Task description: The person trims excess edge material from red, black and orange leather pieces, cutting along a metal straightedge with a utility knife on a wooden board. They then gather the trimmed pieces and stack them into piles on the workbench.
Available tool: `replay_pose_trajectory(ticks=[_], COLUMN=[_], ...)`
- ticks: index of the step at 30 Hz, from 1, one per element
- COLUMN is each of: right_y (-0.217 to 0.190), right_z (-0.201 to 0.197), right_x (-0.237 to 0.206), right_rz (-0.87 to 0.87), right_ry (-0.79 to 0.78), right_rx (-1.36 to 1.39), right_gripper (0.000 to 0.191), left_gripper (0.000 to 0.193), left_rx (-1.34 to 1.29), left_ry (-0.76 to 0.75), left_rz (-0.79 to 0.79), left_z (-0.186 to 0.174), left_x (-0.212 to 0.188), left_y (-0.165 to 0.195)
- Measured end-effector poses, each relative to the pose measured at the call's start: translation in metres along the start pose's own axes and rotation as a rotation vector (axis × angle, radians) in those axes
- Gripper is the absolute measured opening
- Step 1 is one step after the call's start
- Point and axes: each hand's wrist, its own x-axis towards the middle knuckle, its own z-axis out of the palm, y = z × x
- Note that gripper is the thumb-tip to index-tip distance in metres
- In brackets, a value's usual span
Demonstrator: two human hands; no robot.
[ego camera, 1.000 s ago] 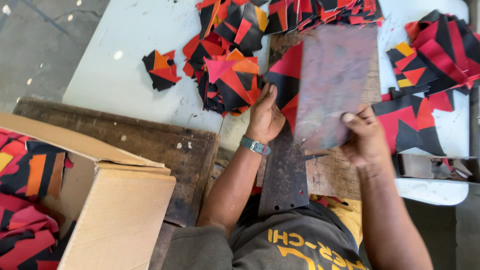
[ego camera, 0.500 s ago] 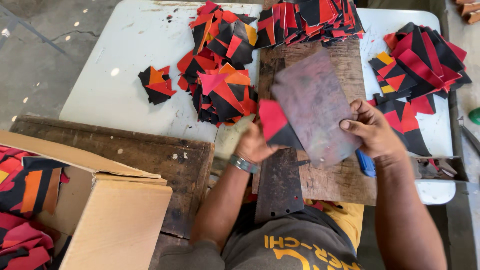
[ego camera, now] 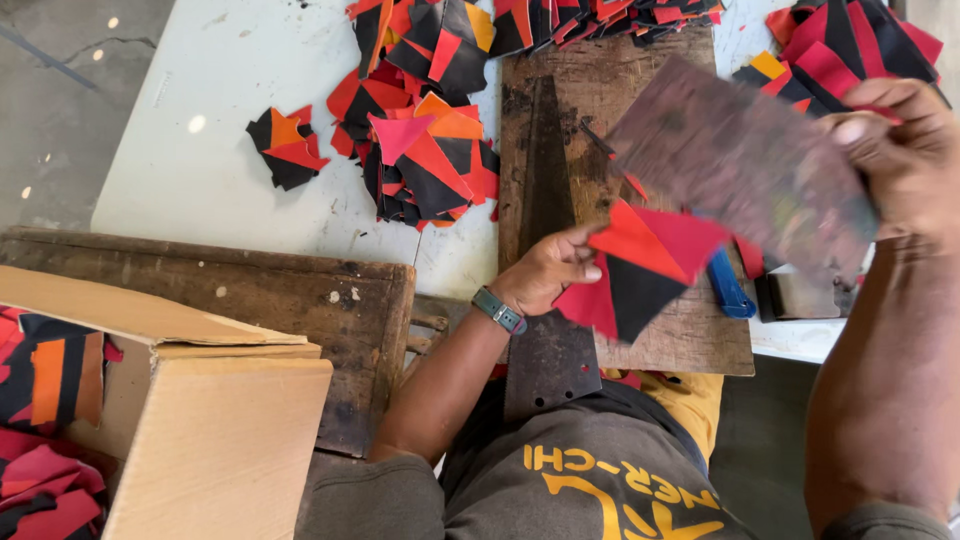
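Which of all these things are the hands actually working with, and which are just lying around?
In use:
- left hand holding a red and black fabric piece
- right hand lifting a worn flat board
- wooden work board beneath them

Lying about:
- heap of fabric pieces
- small separate pile
- cardboard box
- blue tool

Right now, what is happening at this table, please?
A person sits at a white table with a worn wooden board on it. The left hand holds a red and black fabric piece above the board. The right hand holds up a flat, dull rectangular sheet, tilted. Heaps of red, black and orange fabric pieces lie on the table, and an open cardboard box with more stands at the person's left.
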Motion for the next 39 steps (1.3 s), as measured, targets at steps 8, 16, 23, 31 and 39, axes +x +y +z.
replay_pose_trajectory(ticks=[8, 16, 23, 31, 39], right_y=[0.011, 0.010, -0.014, -0.001, -0.006], right_z=[0.003, 0.038, 0.065, 0.070, 0.035], right_x=[-0.011, 0.031, 0.036, 0.043, 0.073], right_rz=[0.048, 0.358, 0.441, 0.479, 0.430], right_ry=[-0.213, -0.549, -0.546, -0.567, -0.568], right_rx=[0.098, -0.867, -0.990, -1.292, -0.937], right_gripper=[0.043, 0.041, 0.041, 0.047, 0.045], left_gripper=[0.050, 0.037, 0.033, 0.025, 0.034], left_rx=[-0.204, -0.258, -0.065, -0.166, -0.423], left_ry=[0.188, 0.068, 0.187, 0.244, 0.156], left_rz=[0.209, 0.138, 0.101, 0.076, -0.011], left_z=[-0.025, -0.001, -0.007, -0.015, 0.001], left_x=[0.002, -0.003, 0.005, 0.012, 0.000], left_y=[0.009, 0.046, 0.035, 0.028, 0.054])
